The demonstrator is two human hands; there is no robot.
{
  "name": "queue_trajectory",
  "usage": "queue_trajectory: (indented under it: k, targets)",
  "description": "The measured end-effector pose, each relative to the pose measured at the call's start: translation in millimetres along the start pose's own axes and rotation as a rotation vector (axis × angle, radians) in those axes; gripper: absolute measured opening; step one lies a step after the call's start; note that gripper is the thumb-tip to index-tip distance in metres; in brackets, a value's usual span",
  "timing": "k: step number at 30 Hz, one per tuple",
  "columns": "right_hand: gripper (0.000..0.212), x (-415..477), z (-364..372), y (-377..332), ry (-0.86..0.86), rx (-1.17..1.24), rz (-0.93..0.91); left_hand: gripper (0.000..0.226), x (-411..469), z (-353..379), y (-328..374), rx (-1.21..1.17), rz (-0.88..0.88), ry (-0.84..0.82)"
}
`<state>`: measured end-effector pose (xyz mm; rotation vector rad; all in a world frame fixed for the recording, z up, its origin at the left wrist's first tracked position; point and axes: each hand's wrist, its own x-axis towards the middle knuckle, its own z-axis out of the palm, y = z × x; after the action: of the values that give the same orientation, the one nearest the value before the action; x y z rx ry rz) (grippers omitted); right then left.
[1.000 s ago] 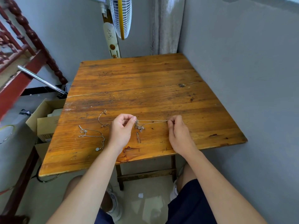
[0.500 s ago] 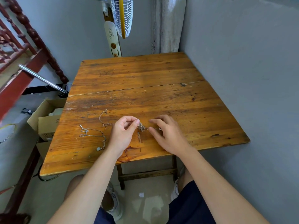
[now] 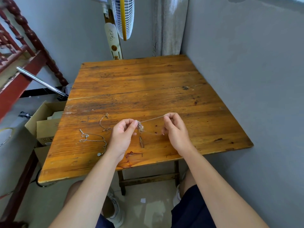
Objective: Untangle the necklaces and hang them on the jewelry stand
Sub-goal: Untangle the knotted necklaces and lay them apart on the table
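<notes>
Above the wooden table (image 3: 148,83), the left hand (image 3: 122,137) and right hand (image 3: 176,134) each pinch the fine chain (image 3: 152,119) taut between them, its knotted clump (image 3: 140,127) at the left fingertips, where harder pulling could cinch the tangle or snap a link.

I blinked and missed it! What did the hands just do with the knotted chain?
The right hand reached in to the tangle, pinched a chain strand and drew it out to the right until taut. The left hand kept pinching the tangle. The pendant necklace and the short chain stayed put on the wooden table.
</notes>
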<state>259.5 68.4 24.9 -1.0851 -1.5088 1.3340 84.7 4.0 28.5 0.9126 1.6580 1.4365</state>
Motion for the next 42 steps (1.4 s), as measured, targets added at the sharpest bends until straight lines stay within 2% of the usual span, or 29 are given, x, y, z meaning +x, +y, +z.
queue_trajectory:
  k: [3,7,17,21,30,32,35,38,42]
  targets:
    - [0.012,1.9,-7.2,-1.5,0.009,-0.03,0.016,0.015,3.0,2.8,1.4,-0.031,-0.026,-0.031]
    - [0.011,3.5,-9.1,-2.1,0.035,-0.173,-0.117,0.017,2.3,4.9,6.1,-0.075,-0.008,-0.055]
    - [0.008,14.9,-39.8,9.0,-0.047,-0.667,-0.481,0.015,10.0,-15.0,-1.9,0.181,0.04,0.058]
    - [0.012,20.7,-55.4,18.5,0.029,-0.754,-0.451,0.013,10.4,-18.5,-1.4,0.275,0.11,0.162]
    - [0.016,25.3,-80.7,28.4,0.187,-1.016,-0.384,0.007,3.7,-17.2,-12.4,0.624,0.302,0.219]
    - [0.016,25.3,-76.6,32.3,0.222,-1.03,-0.36,0.009,0.7,-13.6,-14.1,0.725,0.343,0.251]
    - [0.012,23.9,-71.0,37.2,0.233,-0.923,-0.347,0.017,-3.3,-12.5,-16.3,0.905,0.416,0.297]
    - [0.017,20.3,-62.0,33.4,0.244,-0.917,-0.376,0.027,-4.6,-10.1,-21.1,1.049,0.491,0.293]
    - [0.023,19.9,-46.5,20.3,0.146,-0.824,-0.412,0.027,-2.2,2.7,-19.5,0.987,0.544,0.172]
